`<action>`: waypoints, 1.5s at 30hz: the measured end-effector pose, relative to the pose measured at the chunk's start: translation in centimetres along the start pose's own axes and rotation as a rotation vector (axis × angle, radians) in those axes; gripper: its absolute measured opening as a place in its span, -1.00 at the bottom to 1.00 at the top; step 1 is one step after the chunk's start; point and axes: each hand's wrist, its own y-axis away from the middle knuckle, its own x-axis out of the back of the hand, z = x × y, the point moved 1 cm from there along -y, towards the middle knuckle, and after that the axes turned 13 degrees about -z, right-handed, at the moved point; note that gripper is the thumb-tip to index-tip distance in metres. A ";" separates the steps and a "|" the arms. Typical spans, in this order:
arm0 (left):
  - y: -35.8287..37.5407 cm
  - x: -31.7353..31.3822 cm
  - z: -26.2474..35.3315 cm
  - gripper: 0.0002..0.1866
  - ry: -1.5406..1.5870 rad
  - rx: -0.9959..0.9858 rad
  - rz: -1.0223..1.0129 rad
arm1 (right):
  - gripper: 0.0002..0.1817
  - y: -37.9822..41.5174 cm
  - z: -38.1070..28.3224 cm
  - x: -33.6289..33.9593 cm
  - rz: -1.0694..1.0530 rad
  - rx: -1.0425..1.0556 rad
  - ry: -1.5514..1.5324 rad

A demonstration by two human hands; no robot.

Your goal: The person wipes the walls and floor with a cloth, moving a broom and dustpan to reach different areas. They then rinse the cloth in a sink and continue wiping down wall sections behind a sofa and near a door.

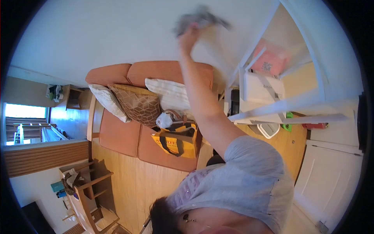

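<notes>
My right hand (189, 36) is raised high at the end of a stretched arm, in front of the pale wall (117, 35). Its fingers are closed around a grey cloth (200, 19), which is smeared by motion and overlaps the wall. A shadow falls on the wall just below and right of the cloth. My left hand is out of view.
Below the arm stands an orange sofa (117, 134) with cushions (134, 103) and a yellow bag (177, 142). At right, a white shelf frame (272, 109) holds a white box (265, 87) and a pink package (270, 58). A wooden chair (95, 181) stands lower left.
</notes>
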 end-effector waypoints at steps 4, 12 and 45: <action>0.8 2.4 4.8 -0.64 0.048 -0.122 0.045 | -0.30 13.3 -7.4 -5.4 -0.663 -0.102 -0.534; -5.7 11.7 1.4 -0.52 1.377 -0.776 -0.365 | -0.59 51.5 -5.7 0.7 -1.479 -0.776 -0.053; -22.5 32.2 7.4 -0.42 1.698 -0.585 -1.267 | -0.70 47.9 -2.7 -15.5 -1.899 -0.232 0.686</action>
